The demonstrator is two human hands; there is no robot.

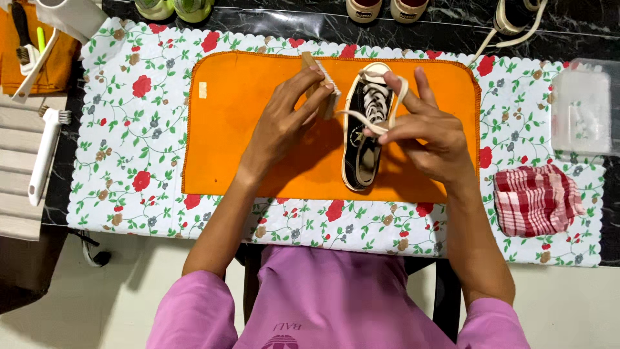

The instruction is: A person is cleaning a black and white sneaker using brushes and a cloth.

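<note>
Left hand (284,123) has its fingers clamped on a wooden brush (321,87), bristle side facing the shoe, parked just beside the shoe's left flank. Looks held ready rather than scrubbing; can't tell if the bristles touch.

Right hand (423,126) fingers pinched together on the cream lace (381,106), lifting a loop up off the eyelets. Likely keeps the lace clear of the upper.

Black high-top sneaker (365,129) lies sole down, toe pointing away from the person, on the orange cloth (245,129), right of the cloth's centre. Cloth probably there to catch dirt and protect the layer below.

Orange cloth sits on a floral mat (129,142), which covers a dark marble tabletop (271,19).

Around it:
- red checked rag (536,197), bunched, on the mat to the right, well apart from the shoe
- clear plastic box (581,106) at the right edge
- white long-handled brush (46,152) off the mat's left edge
- more shoes (381,8) lined along the far edge, only partly in frame
</note>
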